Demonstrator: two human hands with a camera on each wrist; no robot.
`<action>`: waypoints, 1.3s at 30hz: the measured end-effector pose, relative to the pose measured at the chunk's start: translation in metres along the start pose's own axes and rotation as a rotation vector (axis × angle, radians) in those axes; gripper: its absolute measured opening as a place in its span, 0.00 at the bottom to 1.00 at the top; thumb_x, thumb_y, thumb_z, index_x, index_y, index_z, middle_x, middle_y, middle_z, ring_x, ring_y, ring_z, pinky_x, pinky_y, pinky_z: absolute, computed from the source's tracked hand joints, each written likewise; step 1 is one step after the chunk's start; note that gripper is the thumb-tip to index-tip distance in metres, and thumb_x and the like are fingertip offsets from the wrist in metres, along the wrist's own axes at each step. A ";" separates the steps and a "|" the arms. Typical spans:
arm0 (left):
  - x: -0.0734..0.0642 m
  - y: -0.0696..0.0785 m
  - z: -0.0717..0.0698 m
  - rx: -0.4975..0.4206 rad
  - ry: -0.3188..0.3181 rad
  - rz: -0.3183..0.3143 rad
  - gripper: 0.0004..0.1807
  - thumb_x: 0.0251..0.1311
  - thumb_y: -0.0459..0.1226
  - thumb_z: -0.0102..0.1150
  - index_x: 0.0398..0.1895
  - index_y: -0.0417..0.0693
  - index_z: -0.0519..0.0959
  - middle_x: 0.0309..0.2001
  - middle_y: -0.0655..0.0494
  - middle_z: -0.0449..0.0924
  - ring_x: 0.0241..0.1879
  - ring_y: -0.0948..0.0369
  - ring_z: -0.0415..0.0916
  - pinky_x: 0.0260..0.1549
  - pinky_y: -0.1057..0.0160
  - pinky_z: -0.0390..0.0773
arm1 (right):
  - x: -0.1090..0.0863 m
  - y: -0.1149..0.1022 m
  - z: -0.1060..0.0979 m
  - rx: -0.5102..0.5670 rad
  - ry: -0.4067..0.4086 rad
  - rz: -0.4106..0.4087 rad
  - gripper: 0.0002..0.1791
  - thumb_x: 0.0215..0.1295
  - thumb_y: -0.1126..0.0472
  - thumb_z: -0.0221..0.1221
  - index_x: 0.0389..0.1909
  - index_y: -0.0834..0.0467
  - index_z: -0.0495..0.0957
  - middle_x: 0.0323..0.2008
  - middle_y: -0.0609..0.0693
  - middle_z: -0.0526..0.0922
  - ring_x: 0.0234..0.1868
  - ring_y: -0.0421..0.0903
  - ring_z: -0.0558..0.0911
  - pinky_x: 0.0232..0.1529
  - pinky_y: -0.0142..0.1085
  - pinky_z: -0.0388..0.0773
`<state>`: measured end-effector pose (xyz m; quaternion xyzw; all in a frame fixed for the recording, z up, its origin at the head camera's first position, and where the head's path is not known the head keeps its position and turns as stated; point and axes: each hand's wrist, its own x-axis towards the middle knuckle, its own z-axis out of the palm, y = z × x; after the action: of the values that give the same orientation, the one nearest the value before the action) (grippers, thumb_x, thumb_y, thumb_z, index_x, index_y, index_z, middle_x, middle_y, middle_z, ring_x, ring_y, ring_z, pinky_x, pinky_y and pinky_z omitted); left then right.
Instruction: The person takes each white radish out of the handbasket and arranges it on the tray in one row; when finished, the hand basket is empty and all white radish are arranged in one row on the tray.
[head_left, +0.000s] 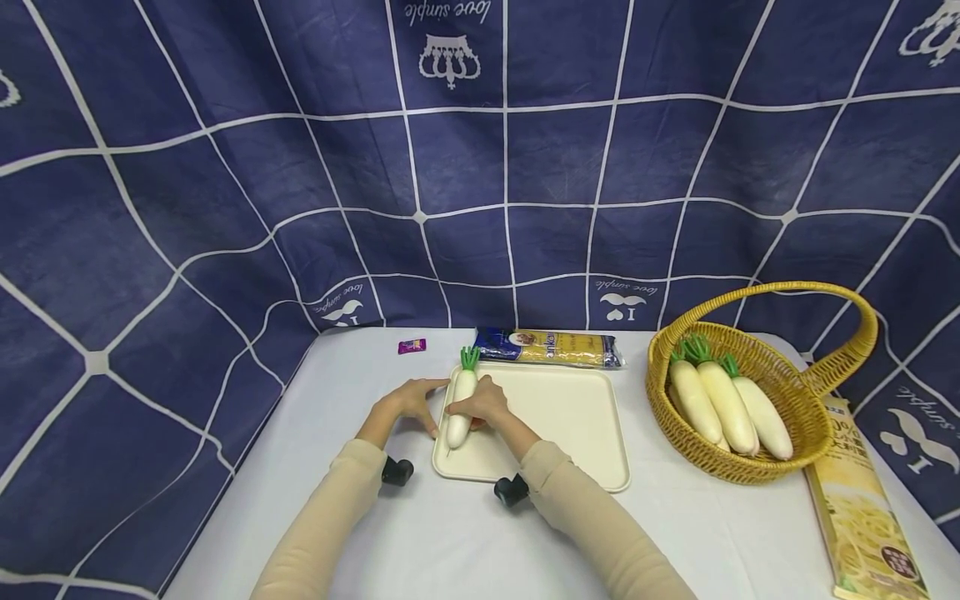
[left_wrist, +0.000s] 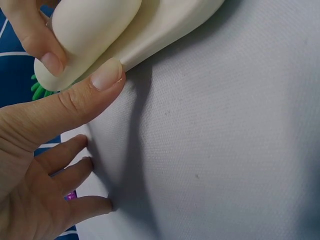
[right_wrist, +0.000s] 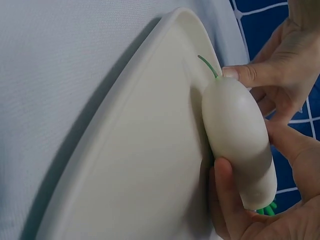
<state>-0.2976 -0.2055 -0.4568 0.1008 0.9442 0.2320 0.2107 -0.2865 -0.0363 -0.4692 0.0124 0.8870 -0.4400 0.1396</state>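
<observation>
Right hand [head_left: 480, 402] has the radish [head_left: 461, 408] by its sides, thumb on one flank and fingers on the other, while the left hand [head_left: 408, 400] isn't gripping anything: fingers spread, thumb right at the rim of the tray [head_left: 555, 417]. The radish sits between the two hands, over the near-left part of the tray; can't tell if its full length is resting on it. Looks like a fake one to me, so I'd bet on light, fairly stiff, a touch slick, hard to break. Grab the fat middle, not the green leaves [head_left: 469, 358] or the skinny root, those look bendy. As for writing, the pasta [head_left: 562, 348] beyond the hands reads something like "ankar", rest is iffy. The candy [head_left: 412, 346] past the left hand is too tiny to read. Noodle pack [head_left: 870, 508] off to the right, by the basket [head_left: 813, 442], has a "%" and some Chinese characters. Blue cloth [head_left: 480, 242] behind everything says "love simple", upside down lol.
</observation>
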 end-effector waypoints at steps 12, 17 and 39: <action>-0.002 0.000 0.000 0.012 0.008 0.030 0.58 0.24 0.38 0.82 0.69 0.49 0.63 0.64 0.38 0.66 0.64 0.43 0.62 0.62 0.42 0.63 | -0.004 0.003 -0.004 0.037 -0.039 0.021 0.38 0.45 0.49 0.72 0.47 0.69 0.66 0.26 0.58 0.74 0.16 0.49 0.81 0.18 0.37 0.82; -0.002 -0.001 0.001 0.013 0.010 0.025 0.58 0.24 0.38 0.82 0.69 0.49 0.63 0.64 0.39 0.66 0.65 0.43 0.61 0.62 0.42 0.63 | -0.007 0.006 -0.010 0.041 -0.045 0.012 0.37 0.46 0.48 0.71 0.47 0.69 0.66 0.28 0.59 0.75 0.16 0.49 0.81 0.19 0.37 0.82; -0.002 0.001 0.000 0.013 0.016 0.010 0.59 0.23 0.39 0.82 0.69 0.50 0.63 0.65 0.39 0.65 0.65 0.43 0.60 0.62 0.41 0.62 | -0.027 0.035 -0.047 0.201 -0.075 0.033 0.45 0.52 0.49 0.68 0.65 0.66 0.59 0.29 0.58 0.80 0.18 0.45 0.80 0.22 0.36 0.83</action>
<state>-0.2957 -0.2052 -0.4558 0.1049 0.9469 0.2277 0.2012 -0.2668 0.0251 -0.4628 0.0242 0.8323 -0.5244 0.1779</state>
